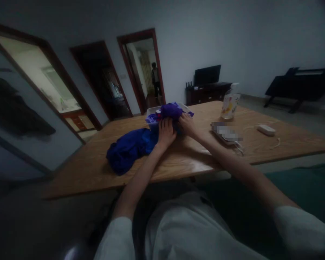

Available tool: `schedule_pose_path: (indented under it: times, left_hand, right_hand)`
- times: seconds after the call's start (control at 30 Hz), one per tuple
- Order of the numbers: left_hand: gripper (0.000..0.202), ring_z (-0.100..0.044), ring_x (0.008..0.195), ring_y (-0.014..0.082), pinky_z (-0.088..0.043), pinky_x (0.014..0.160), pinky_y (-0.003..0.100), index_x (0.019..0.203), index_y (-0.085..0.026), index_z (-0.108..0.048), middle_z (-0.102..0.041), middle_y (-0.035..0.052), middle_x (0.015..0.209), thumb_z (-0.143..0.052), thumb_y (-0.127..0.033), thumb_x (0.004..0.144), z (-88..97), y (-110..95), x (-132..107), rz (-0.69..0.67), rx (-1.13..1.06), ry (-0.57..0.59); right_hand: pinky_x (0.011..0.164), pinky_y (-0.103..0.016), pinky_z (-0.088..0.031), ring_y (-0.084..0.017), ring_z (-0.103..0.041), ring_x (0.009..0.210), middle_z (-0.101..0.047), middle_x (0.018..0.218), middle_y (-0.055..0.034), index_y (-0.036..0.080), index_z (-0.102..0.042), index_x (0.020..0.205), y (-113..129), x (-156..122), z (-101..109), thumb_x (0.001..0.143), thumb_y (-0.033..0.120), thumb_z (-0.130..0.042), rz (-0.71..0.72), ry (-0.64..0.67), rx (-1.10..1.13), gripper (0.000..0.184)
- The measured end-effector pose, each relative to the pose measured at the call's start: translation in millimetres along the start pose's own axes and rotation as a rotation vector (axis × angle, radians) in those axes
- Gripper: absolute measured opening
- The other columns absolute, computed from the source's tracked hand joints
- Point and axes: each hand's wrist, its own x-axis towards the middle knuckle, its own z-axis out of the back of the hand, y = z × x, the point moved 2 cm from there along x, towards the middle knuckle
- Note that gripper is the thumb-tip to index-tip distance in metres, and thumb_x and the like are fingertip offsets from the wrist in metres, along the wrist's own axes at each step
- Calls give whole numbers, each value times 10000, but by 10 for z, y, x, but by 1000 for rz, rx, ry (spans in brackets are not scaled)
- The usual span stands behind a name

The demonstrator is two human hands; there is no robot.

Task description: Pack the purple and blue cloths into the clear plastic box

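I had both hands out over the wooden table [195, 159], working at a heap of blue cloth [130, 148]. My left hand [166, 133] lay palm down on the right end of that cloth, fingers [165, 122] spread a little and pressed flat against the fabric rather than closed around it. My right hand [187, 124] sat just beside it, touching the side of a pale plastic tub [153, 121] and the cloth at its near edge; its fingers were curled, but the light was too dim for me to tell whether they actually gripped any fabric.

The blue cloth spilled out toward the left front of the table in a rumpled mound. A second bunch, more purple [171, 110], was piled in the tub, rising above its rim, with a small spot of red showing at its left side.

To the right of my hands lay a flat device [226, 133] with a white cable trailing from it, then a small white box [265, 129] further right, well apart from the cloth. A clear bottle [229, 104] with a printed label stood upright behind them near the far edge.

Beyond the table I saw a dark cabinet with a screen [207, 74] on it against the wall, a dark bench [300, 86] at far right, and a person [155, 79] standing in a lit doorway, far from the table.
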Motion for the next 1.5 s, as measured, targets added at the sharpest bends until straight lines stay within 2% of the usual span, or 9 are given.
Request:
schedule_pose_path:
  times: [0.2,0.4,0.6,0.73,0.9,1.1,1.3,1.4,1.5]
  left_hand:
    - [606,-410,1467,354,-295,1261,548,1470,-58,-436,-497,251,1481,-563,-207,896,1,20,7,0,-29,-5]
    - [534,-411,1468,353,-341,1230,554,1465,-97,-434,-456,240,1519,-520,-273,968,6,46,-2,51,-38,-45]
    - [491,-420,1476,330,-349,1228,541,1472,-121,-418,-491,218,1513,-483,-266,1008,50,62,17,27,-61,-49]
    - [434,-473,1424,321,-373,1206,504,1428,-98,-455,-537,223,1447,-451,-281,1035,60,85,31,46,-35,-77]
    - [368,-548,1311,321,-427,1144,477,1362,-101,-510,-611,190,1326,-463,-243,1026,72,91,50,52,3,-59]
    - [377,-536,1320,334,-421,1141,494,1364,-111,-518,-603,202,1346,-483,-190,997,98,123,59,91,28,-41]
    - [340,-560,1282,345,-451,1100,509,1326,-118,-528,-594,213,1343,-477,-229,1008,78,196,61,163,-7,-93]
    - [290,-573,1248,336,-465,1080,507,1276,-135,-546,-602,200,1306,-476,-245,1018,47,203,60,150,-49,-139]
    - [249,-574,1245,326,-465,1082,495,1234,-150,-553,-601,189,1281,-501,-265,1020,20,187,54,120,-99,-169]
  right_hand:
    - [1082,-516,-455,-323,-566,1254,-624,1344,-179,164,-628,1335,18,64,214,1055,272,-412,5,-72,119,369]
    - [1105,-548,-420,-337,-545,1270,-645,1309,-157,195,-698,1198,70,54,207,1062,367,-431,33,-66,121,345]
    - [929,-411,-483,-289,-616,1040,-697,1112,-160,157,-679,1079,57,73,188,1075,365,-384,21,-114,213,361]
    - [780,-340,-450,-250,-613,848,-708,954,-136,154,-650,968,-4,86,192,1060,340,-367,-31,-112,299,351]
    - [753,-327,-420,-229,-570,790,-676,863,-107,181,-602,874,-6,81,161,1021,308,-415,-66,-108,309,270]
    - [951,-447,-456,-295,-576,1017,-656,1052,-150,180,-594,1066,146,13,205,980,247,-425,41,-172,225,202]
    - [1163,-577,-319,-388,-365,1420,-435,1506,-205,148,-511,1376,192,-28,235,811,258,-621,208,-93,117,586]
    - [1200,-584,-261,-388,-307,1467,-423,1530,-200,143,-503,1406,147,-20,199,852,263,-615,199,-57,70,578]
    - [1206,-568,-249,-381,-359,1425,-506,1458,-210,116,-514,1398,94,-10,164,877,241,-603,131,-29,26,543]
